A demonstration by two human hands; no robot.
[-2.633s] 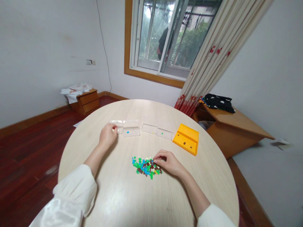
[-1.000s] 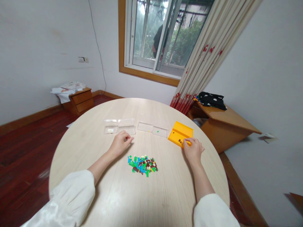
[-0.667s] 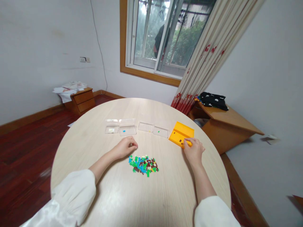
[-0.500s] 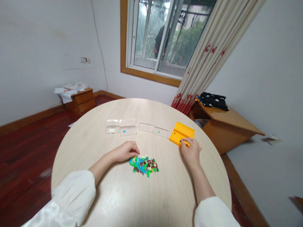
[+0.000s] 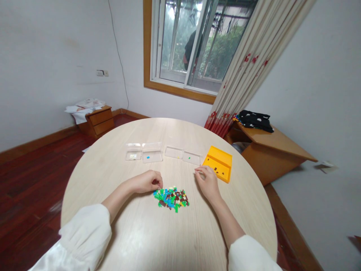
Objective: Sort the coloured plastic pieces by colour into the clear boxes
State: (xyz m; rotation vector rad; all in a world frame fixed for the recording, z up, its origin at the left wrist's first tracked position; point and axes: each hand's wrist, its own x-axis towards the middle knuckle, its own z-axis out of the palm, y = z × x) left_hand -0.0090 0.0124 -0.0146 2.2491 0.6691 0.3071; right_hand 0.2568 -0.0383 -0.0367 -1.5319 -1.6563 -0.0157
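On the round table lies a pile of small building bricks (image 5: 171, 197) in green, blue, brown, yellow and white. My left hand (image 5: 149, 181) rests at the pile's upper left edge, fingers curled together; whatever they hold, if anything, is hidden. Over the table, just left of the open yellow box (image 5: 228, 177), is my right hand (image 5: 208, 183). Its thumb and forefinger are apart, and no brick shows between them. Several brown bricks (image 5: 216, 169) lie in the yellow box's near half. The right hand partly covers the box's left corner.
Open clear plastic boxes stand in a row: the left one (image 5: 133, 158) holds pale pieces, another (image 5: 152, 161) a blue brick (image 5: 148, 157), and the ones beside it (image 5: 191, 162) tiny yellow and green pieces. A small wooden cabinet (image 5: 98, 122) and a tilted wooden desk (image 5: 270, 154) flank the table.
My right hand has moved left, out of the yellow box, and more brown bricks show inside it. My left hand has drawn slightly left and its fingers are more curled.
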